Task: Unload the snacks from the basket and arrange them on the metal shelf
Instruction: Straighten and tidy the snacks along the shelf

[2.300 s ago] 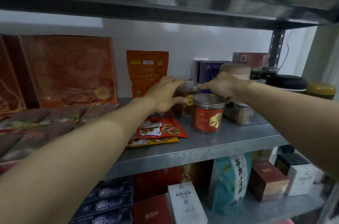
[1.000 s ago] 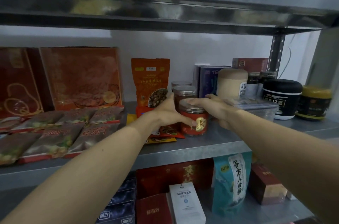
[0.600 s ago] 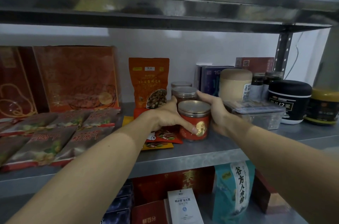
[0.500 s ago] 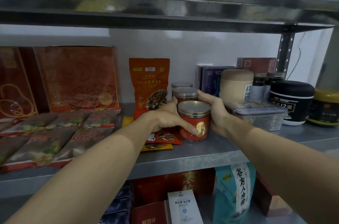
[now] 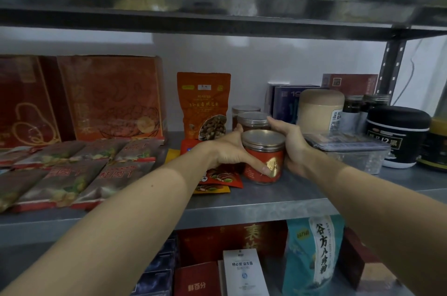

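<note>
Our left grip and right grip clasp the red metal-lidded jar. A clear plastic box sits just right

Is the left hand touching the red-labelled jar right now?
Touching. Head view: the left hand wraps the red-labelled jar, thumb pressed across its label.

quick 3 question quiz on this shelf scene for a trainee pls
1. True or false: the left hand and right hand grip the red jar from opposite sides.
2. What stands directly behind the red jar? A) a second jar B) a black tub C) a teal bag
3. Fill in: the orange pouch stands ___ at the back of the metal shelf.
Key: 1 true; 2 A; 3 upright.
</note>
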The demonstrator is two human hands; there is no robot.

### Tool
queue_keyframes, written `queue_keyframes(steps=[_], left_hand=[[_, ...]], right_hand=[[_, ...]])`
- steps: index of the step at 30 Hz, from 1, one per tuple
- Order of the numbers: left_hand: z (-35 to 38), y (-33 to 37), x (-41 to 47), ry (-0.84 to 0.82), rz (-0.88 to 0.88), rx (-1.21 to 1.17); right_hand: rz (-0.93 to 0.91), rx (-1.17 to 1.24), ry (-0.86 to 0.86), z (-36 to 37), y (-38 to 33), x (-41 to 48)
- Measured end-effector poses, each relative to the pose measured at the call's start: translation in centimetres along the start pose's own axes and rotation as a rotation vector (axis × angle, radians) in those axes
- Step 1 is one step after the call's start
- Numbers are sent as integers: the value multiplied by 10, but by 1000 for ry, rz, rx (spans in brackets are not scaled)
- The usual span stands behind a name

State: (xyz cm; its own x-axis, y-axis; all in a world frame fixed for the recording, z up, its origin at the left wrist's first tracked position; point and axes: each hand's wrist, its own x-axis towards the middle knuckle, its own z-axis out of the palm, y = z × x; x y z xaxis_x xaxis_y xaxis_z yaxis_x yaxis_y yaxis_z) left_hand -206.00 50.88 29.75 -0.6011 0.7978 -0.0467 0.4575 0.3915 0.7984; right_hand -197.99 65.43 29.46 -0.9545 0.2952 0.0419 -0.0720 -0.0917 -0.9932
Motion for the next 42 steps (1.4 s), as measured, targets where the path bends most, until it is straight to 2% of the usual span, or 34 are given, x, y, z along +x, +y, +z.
queue_keyframes(steps=[4,10,13,18,22,26,30,42], left_hand=[[-7,4,-9,9,-30,74],[-35,11,-45,138,-85,250],[-43,3,-63,202,-73,297],[-49,-25,-95,219,-92,554],[-52,-42,-116,225,-143,792],[-51,-59,-128,173,-213,851],[-44,-71,-131,129,-247,962],[-45,-74,-132,232,-175,921]], right_hand=[[-17,-115,63,2,-5,-2],[-399,-589,335,29,-30,-18],[-586,-865,245,57,-39,-35],[-470,-1105,-83,99,-12,-42],[-360,-1246,-195,114,22,-45],[-269,-1346,-177,116,46,-46],[-309,-1375,-95,110,58,-56],[-322,-1386,-76,111,60,-58]])
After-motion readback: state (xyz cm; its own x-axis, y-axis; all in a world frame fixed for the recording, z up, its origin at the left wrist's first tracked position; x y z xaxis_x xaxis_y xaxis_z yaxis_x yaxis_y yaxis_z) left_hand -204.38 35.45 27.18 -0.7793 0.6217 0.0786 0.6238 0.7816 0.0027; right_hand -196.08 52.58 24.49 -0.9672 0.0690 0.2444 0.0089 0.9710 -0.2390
